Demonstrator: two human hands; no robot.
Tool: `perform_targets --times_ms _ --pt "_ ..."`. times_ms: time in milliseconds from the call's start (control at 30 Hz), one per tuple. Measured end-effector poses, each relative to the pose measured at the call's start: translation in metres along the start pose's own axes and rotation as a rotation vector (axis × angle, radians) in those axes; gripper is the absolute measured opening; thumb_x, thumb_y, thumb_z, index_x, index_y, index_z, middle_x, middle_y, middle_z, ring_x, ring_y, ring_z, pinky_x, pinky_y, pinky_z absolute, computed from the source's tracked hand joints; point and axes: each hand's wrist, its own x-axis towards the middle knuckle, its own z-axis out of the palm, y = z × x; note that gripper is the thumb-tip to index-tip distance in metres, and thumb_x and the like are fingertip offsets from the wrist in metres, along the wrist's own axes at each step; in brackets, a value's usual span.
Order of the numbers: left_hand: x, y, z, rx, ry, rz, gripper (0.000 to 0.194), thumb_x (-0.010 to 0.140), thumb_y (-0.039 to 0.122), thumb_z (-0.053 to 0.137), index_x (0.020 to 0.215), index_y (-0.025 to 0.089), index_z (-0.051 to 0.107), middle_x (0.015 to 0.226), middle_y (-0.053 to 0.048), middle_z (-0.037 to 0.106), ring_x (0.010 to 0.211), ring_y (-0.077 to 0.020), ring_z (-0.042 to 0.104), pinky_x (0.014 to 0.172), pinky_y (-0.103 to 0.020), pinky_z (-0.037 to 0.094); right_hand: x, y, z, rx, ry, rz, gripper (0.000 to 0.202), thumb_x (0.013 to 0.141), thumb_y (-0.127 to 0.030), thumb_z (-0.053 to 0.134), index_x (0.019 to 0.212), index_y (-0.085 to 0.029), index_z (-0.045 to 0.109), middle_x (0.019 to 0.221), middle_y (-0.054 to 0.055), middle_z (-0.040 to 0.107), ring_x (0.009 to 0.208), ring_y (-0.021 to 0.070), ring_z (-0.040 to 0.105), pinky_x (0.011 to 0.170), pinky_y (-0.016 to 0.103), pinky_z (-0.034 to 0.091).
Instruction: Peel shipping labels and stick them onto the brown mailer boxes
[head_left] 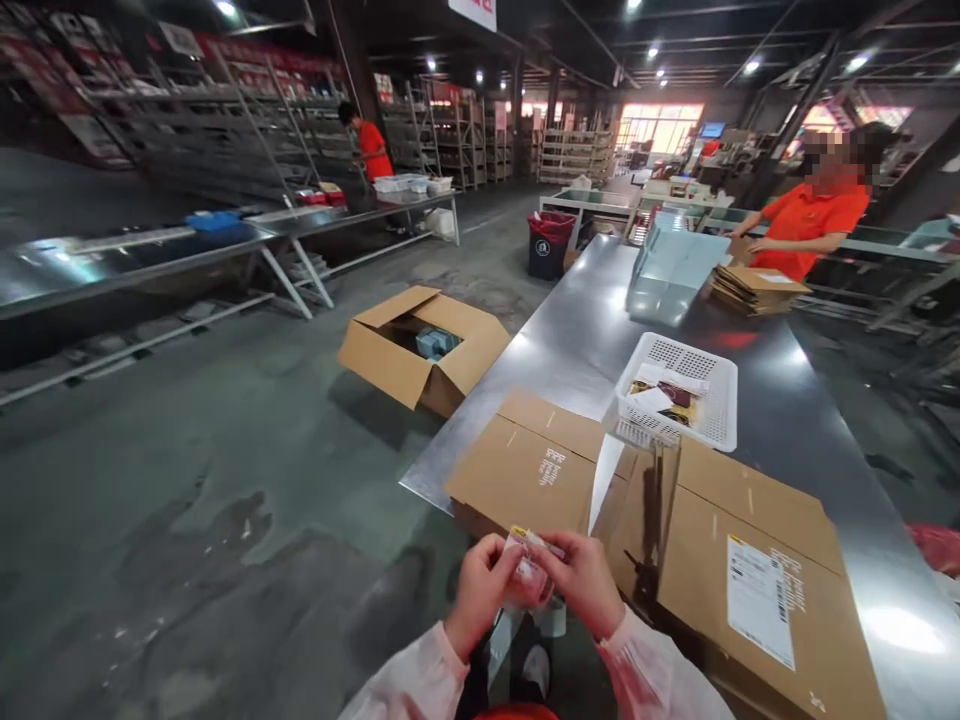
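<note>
**Both hands pinched a small clear packet at the table's near edge**

Fingers of the left hand were curled shut on one side of a small clear packet, and those of the right hand were closed on its other side and top edge. The packet sat between the two hands, held in the air just short of the near edge of a steel table, with pinkish contents and a yellow-marked strip along its top; what it held was too small to tell. Both wrists came out of pale pink sleeves.

Just beyond the hands lay flattened cardboard boxes on the table, one to the right bearing a white shipping label. A white perforated basket rested partly on that cardboard, with papers and a dark red item inside.

Further along the table stood a pale blue-grey box, and beside it a stack of flat cardboard. A person in an orange shirt stood at that far end, hands on the stack.

On the concrete floor to the left of the table sat an open cardboard carton with something blue inside. A black bin stood farther back, and another person in orange was by the shelving.
</note>
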Motion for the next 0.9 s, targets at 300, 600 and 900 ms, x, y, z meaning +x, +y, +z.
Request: perform_targets --times_ms 300,600,900 --pt "0.045 0.000 -0.021 -0.136 -0.145 -0.131 0.046 0.046 0.046 0.084 0.075 0.013 0.067 0.070 -0.004 0.068 0.064 -0.0172 0.057 0.063 -0.027 0.043 0.060 0.005 0.018 0.021 0.099 -0.020 0.039 0.069 -0.057 0.064 0.070 -0.018 0.059 0.067 0.004 0.064 0.062 0.0177 0.060 0.058 0.030 0.048" --pt "0.067 -0.005 -0.037 -0.166 -0.203 -0.174 0.047 0.048 0.049 0.084 0.068 0.010 0.069 0.060 -0.003 0.065 0.056 -0.0141 0.052 0.057 -0.026 0.039 0.087 0.015 0.031 0.028 -0.115 0.187 0.035 0.060 -0.043 0.073 0.080 -0.016 0.065 0.073 0.004 0.069 0.063 0.0157 0.063 0.057 0.027 0.046" --pt "0.078 -0.018 -0.052 -0.209 -0.500 -0.325 0.053 0.042 0.045 0.090 0.081 0.013 0.075 0.075 -0.008 0.071 0.066 -0.0194 0.062 0.066 -0.030 0.047 0.130 0.025 0.012 -0.248 0.209 0.086 0.026 0.062 -0.042 0.073 0.063 -0.017 0.068 0.087 0.009 0.068 0.087 0.0239 0.061 0.081 0.038 0.048"
